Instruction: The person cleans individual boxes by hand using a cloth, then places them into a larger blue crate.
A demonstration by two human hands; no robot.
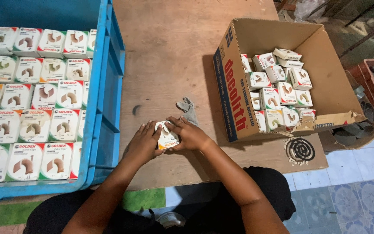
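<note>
On plywood table (169, 56), small white printed box (167, 137)

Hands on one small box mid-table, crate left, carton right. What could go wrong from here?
1. The small box is held between the left hand and right hand; squeezing might crush its thin card.
2. The grey glove lies just behind the hands and could snag or get swept along.
3. The cardboard carton has a torn front flap near the table edge; loosely piled boxes inside might spill if it is bumped.
</note>
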